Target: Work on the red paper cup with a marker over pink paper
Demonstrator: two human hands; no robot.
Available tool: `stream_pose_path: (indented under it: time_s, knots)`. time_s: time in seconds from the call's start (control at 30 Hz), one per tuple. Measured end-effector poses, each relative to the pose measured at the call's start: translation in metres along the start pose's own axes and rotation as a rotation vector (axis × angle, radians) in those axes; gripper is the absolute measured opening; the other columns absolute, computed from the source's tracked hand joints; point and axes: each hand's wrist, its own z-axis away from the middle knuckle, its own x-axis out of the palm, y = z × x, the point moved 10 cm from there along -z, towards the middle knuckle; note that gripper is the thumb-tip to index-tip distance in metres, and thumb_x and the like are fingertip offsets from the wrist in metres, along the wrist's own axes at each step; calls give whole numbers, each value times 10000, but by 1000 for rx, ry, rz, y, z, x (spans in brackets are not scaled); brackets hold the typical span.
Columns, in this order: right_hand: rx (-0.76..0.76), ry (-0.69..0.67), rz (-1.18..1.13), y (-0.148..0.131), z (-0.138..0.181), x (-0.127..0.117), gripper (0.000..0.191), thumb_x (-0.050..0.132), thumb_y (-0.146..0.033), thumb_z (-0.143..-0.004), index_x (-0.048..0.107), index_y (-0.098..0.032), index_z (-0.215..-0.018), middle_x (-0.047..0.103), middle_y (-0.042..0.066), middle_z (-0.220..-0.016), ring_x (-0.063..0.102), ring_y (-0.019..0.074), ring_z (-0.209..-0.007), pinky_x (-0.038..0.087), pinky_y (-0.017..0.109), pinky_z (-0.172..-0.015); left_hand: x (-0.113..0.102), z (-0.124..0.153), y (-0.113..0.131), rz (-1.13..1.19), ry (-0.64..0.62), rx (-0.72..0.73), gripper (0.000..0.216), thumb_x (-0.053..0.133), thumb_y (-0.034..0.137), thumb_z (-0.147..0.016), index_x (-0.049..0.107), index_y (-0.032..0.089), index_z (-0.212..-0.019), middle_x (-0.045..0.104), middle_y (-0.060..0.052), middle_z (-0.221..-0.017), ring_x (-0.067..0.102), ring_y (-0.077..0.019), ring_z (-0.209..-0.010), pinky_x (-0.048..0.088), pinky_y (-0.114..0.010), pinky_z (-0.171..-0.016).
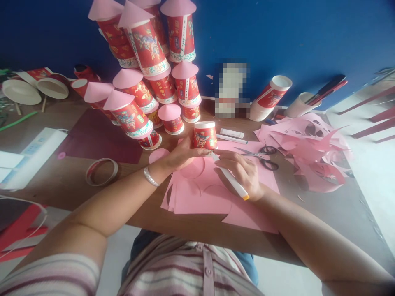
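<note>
My left hand [185,155] grips a small red printed paper cup [205,136], turned upside down, low over the pink sheets. My right hand [242,172] is closed around a white utility knife [233,183] with an orange end. Its grey tip is close to the cup's lower edge by my left fingertips; whether it touches cannot be made out. Beneath both hands lie pink paper sheets [197,201] with circles outlined on them. Black-handled scissors [268,158] rest on the paper, right of my right hand.
Stacked red cups with pink paper cones [145,45] stand behind my left hand. Pink paper scraps [317,148] are heaped on the right. At the back are two stacked cups [271,98] and a pen cup [300,106]. A tape roll [101,172] lies on the left.
</note>
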Motion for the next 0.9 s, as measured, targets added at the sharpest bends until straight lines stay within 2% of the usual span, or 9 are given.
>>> stream_pose_path:
  time_s: [0.23, 0.37, 0.5, 0.7, 0.83, 0.9]
  knots:
    - [-15, 16, 29, 0, 0, -1, 178, 762, -158, -1122, 720, -211, -1286, 855, 84, -1058, 916, 270, -1099, 761, 361, -872, -3, -1, 2, 74, 41, 33, 539, 991, 329, -849, 703, 265, -1301, 791, -45, -1186, 758, -234, -1096, 618, -385, -961]
    - [-15, -6, 23, 0, 0, 0, 176, 730, -148, -1140, 710, -228, -1295, 857, 75, -1063, 921, 277, -1140, 766, 365, -839, -1, -2, 1, 76, 25, 27, 489, 970, 380, -860, 709, 249, -1252, 778, -48, -1149, 754, -244, -1081, 612, -412, -981]
    - [-29, -13, 29, -1, 0, 2, 164, 711, -133, -1144, 692, -220, -1282, 863, 83, -1064, 922, 259, -1121, 761, 343, -822, 1, -1, 0, -13, -8, 5, 508, 1037, 358, -829, 715, 236, -1204, 759, -34, -1088, 736, -222, -1032, 596, -388, -959]
    - [-29, -19, -1, 0, 1, -1, 279, 735, -113, -1105, 703, -244, -1350, 868, 77, -1095, 914, 269, -1120, 761, 360, -829, -1, 1, 0, -24, -3, -6, 546, 1054, 375, -827, 703, 238, -1223, 764, -37, -1094, 741, -230, -1043, 603, -382, -950]
    - [-40, -25, 50, 0, 3, -1, 231, 715, -113, -1117, 724, -237, -1312, 848, 78, -1073, 880, 235, -982, 730, 335, -793, 0, 2, 5, 24, 0, 15, 498, 1019, 335, -841, 723, 235, -1229, 760, -29, -1104, 737, -218, -1047, 613, -387, -974]
    - [-23, -18, 75, 2, 4, 0, 269, 698, -101, -1113, 739, -259, -1327, 844, 65, -1069, 863, 230, -955, 722, 341, -804, 0, 1, 6, 51, 5, 9, 471, 990, 331, -852, 731, 240, -1235, 765, -28, -1104, 743, -221, -1044, 620, -404, -992]
